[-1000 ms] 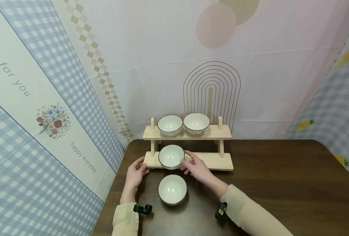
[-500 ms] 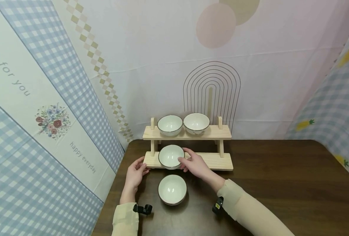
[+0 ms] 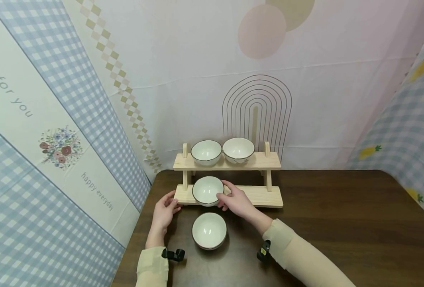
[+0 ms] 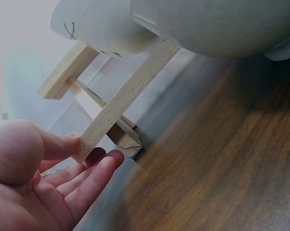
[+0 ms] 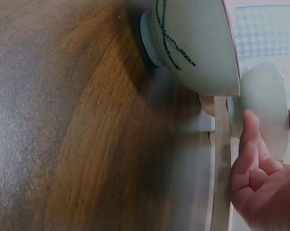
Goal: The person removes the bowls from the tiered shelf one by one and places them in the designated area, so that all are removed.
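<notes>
Two half-closed grips (image 3: 163, 213) (image 3: 238, 201): shelf (image 3: 258, 194), bowl (image 3: 207, 190).

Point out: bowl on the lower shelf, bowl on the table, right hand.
Lower-shelf bowl (image 3: 207, 191): head view, on its inside.
Table bowl (image 3: 209, 230): head view, on its inside.
Right hand (image 3: 238, 201): head view, on the back of it.

We log dark-rimmed white bowls (image 3: 209, 231), one showing dark blue-green lines (image 5: 166, 34); pale wood rack (image 3: 260, 196); dark brown grained table (image 3: 341, 215); cream sleeves (image 3: 283, 238); blue-white checked cloth (image 3: 45, 38); white backdrop (image 3: 183, 48), pink and olive circles (image 3: 260, 34).
</notes>
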`<action>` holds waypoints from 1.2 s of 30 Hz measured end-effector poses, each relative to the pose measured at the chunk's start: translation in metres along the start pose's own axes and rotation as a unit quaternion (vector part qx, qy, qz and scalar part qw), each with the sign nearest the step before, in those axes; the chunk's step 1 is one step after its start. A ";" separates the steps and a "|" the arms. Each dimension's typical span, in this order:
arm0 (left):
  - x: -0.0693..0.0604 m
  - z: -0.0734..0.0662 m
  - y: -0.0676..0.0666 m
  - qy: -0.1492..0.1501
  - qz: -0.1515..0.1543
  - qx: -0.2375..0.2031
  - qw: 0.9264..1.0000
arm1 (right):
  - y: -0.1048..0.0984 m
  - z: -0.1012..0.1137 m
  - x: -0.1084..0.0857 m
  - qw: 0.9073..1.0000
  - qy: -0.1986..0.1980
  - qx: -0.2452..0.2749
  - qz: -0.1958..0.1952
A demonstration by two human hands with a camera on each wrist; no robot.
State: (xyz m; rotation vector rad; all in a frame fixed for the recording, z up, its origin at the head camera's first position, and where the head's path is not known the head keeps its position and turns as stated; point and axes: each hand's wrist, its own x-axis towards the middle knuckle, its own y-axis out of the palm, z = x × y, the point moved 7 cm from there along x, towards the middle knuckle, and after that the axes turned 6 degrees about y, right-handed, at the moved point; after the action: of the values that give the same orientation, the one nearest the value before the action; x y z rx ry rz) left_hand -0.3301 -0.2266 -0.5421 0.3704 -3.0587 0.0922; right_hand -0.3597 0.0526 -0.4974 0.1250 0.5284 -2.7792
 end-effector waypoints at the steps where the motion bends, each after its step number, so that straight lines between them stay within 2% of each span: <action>1: 0.000 0.000 0.000 -0.001 -0.001 0.000 1.000 | 0.000 0.000 0.000 1.000 0.001 0.001 0.000; 14: 0.001 0.002 0.000 -0.011 0.006 -0.006 1.000 | 0.001 0.000 0.000 1.000 0.009 0.005 0.003; 36: 0.001 0.003 0.000 -0.005 0.000 -0.001 1.000 | 0.001 0.000 -0.004 0.999 0.013 0.029 0.009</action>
State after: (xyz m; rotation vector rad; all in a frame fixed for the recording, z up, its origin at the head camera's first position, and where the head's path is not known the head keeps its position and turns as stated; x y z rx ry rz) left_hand -0.3317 -0.2268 -0.5451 0.3712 -3.0685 0.0874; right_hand -0.3557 0.0530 -0.4971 0.1780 0.4499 -2.7797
